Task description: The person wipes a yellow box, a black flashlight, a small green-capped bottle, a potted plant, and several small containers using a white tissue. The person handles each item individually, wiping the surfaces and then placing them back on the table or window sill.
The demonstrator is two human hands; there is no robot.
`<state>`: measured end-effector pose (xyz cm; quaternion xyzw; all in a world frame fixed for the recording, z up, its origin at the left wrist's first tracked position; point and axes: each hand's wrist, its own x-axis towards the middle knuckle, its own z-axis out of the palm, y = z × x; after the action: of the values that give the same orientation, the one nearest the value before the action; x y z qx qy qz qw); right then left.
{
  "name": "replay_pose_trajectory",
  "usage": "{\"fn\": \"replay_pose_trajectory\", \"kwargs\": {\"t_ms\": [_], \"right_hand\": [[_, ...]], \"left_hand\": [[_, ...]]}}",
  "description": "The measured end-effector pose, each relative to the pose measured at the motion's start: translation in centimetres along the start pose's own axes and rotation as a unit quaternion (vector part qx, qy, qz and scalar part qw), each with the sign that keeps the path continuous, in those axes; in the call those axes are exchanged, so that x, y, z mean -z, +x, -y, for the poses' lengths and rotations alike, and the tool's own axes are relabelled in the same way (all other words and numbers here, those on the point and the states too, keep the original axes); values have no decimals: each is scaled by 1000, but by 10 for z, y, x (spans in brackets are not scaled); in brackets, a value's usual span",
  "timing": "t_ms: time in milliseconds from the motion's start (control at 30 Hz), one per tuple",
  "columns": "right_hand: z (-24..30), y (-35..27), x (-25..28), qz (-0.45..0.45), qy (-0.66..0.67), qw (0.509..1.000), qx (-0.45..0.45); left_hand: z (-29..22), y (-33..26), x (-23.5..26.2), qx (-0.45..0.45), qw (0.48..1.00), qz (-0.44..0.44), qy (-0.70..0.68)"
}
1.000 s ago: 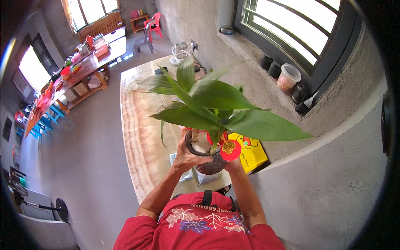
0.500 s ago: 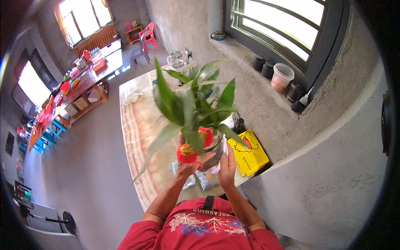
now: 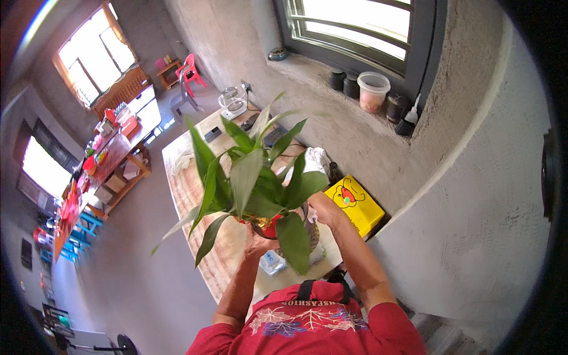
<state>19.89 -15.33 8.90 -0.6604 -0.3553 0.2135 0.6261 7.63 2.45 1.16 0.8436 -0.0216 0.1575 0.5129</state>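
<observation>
A leafy green potted plant stands in front of me over the table, its long leaves hiding much of its container. The container is a clear glass vase with something dark and grainy inside. My left hand is closed round the vase's left side, next to a red ornament with gold markings. On the far right side, my right hand presses a pinkish-white cloth against the vase; leaves cover part of its fingers.
Under the plant is a marble-patterned table. A small plastic packet lies near its front edge. A yellow box stands at the right, beside a white cloth bundle. Jars and a plastic tub line the windowsill.
My right hand has moved from the vase's near right side up to its far right side. The plant has turned and tilted, and its leaves hang nearer to me.
</observation>
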Motion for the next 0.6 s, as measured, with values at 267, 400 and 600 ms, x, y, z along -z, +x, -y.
{"fn": "replay_pose_trajectory", "kwargs": {"t_ms": [267, 400, 600], "right_hand": [[23, -17, -21, -35, 79, 996, -9], [10, -42, -52, -171, 129, 977, 16], [-47, -51, -92, -138, 638, 755, -58]], "left_hand": [[-23, 3, 11, -52, 851, -52, -521], [41, 4, 24, 45, 872, -116, -474], [-2, 18, 9, 48, 863, -225, -449]]}}
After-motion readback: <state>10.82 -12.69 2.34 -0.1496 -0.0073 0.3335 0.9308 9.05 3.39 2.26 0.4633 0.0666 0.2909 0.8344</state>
